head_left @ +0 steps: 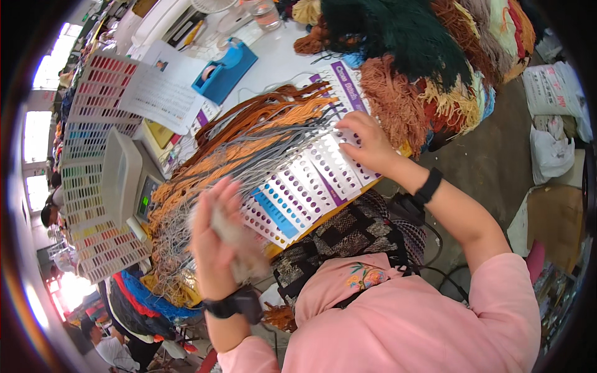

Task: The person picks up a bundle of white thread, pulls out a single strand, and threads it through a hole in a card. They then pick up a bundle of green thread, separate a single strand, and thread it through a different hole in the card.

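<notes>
Pale threads (249, 256) against left grip (211, 250)

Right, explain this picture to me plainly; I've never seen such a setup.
No machine here: these are a person's bare hands, seen from a fisheye camera on their head, so straight edges bend. The left hand is blurred and seems to hold a pale yarn bundle. The right hand, thumb and finger apart, is over punched thread cards. Brown, orange and grey yarn strands spread across the table, near a blue tape dispenser and a digital scale.
</notes>
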A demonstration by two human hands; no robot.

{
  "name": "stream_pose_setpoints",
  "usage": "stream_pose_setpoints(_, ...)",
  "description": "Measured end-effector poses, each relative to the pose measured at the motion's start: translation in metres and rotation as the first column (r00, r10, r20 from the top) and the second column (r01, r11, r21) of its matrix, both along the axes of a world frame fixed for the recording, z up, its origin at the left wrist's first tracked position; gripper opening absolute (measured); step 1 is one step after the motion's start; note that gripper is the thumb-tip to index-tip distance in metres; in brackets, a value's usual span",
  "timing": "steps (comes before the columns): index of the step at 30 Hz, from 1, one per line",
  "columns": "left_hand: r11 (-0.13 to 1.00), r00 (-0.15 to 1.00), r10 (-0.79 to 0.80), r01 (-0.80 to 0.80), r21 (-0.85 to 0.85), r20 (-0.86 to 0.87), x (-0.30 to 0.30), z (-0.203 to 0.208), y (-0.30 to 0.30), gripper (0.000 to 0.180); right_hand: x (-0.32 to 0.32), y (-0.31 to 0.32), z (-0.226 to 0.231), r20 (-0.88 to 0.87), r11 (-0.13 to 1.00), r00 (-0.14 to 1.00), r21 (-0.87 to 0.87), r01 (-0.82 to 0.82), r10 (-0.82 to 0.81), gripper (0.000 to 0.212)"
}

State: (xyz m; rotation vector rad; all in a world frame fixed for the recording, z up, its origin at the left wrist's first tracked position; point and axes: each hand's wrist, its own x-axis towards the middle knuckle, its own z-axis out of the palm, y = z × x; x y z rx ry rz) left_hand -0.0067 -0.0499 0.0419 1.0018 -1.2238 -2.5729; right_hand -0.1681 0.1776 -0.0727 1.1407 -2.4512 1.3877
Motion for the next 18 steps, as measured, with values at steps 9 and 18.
stream_pose_setpoints(9, 0.971, 0.969, -0.113, 0.154, 0.183, -0.218, -0.029, -0.009, 0.043, 0.056, 0.064, -0.069, 0.088, 0.823, 0.867, 0.281, -0.49, -0.091, 0.494, 0.009)
stream_pose_setpoints(18, 0.934, 0.951, -0.12, 0.205, 0.291, -0.284, -0.025, -0.013, 0.039, 0.048, 0.063, -0.064, 0.084, 0.854, 0.864, 0.155, -0.504, 0.009, 0.496, 0.006)
